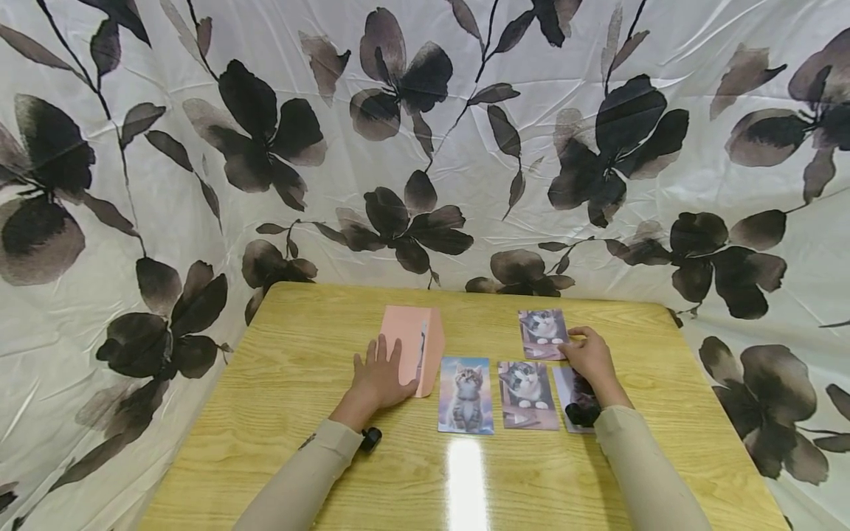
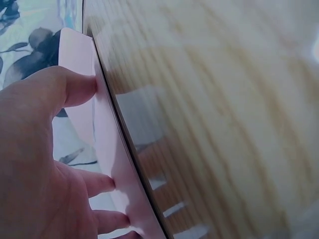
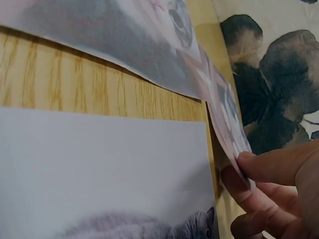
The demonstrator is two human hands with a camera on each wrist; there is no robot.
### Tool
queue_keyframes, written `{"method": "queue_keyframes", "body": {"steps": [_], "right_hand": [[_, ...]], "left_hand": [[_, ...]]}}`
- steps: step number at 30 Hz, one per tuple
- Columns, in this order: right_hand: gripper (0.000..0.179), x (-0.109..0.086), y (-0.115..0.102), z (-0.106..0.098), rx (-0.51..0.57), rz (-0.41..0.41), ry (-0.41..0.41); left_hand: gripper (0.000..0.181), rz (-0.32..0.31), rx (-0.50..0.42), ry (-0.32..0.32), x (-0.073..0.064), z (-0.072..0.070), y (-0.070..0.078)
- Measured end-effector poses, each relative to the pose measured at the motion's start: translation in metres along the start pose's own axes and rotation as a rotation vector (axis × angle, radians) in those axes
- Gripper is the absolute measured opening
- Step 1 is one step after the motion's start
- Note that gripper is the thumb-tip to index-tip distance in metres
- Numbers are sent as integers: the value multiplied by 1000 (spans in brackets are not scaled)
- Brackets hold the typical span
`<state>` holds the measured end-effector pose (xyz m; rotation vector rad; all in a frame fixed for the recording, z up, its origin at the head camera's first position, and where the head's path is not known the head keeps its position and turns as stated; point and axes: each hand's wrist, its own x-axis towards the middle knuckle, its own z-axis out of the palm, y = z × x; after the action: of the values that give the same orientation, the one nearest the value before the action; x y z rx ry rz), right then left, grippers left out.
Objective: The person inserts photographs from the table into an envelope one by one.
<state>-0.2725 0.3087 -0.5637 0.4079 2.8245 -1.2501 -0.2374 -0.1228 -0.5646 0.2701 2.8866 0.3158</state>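
In the head view I have the left hand (image 1: 380, 375) spread wide and flat on the pink envelope (image 1: 393, 324), which lies on the surface (image 1: 312, 332) with its pointed flap (image 1: 435, 346) to the right, while the right hand (image 1: 591, 361) pinches the upper card (image 1: 541, 333) by its lower right corner. I judge the step in hand to be handling that one card, with the envelope steadied; the next move calls for a light, level grip that doesn't bend the corner or nudge the row below. That row runs kitten card (image 1: 466, 396), middle card (image 1: 527, 396), whose picture looks the same as the upper card's, and right card (image 1: 566, 383), partly covered by the right arm. All are thin upright rectangles on glossy yellow wood grain. In the left wrist view I see thumb and fingertips apart on smooth matte paper, gripping nothing, with the flap angled off the envelope's edge. In the right wrist view, thumb and finger hold the upper card narrowly, its held edge tilted; I can't tell whether its far edge touches the surface. Behind it hangs the creased floral cloth (image 1: 498, 243).
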Motion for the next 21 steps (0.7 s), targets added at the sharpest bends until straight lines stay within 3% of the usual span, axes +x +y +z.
{"method": "queue_keyframes", "body": {"steps": [12,21], "right_hand": [[48,1,0,2,139,13,-24],[45,1,-5,11,235,-1,10]], "left_hand": [[95,5,20,-7,-1,-3,1],[96,-1,17,-12,0,-1,-1]]}}
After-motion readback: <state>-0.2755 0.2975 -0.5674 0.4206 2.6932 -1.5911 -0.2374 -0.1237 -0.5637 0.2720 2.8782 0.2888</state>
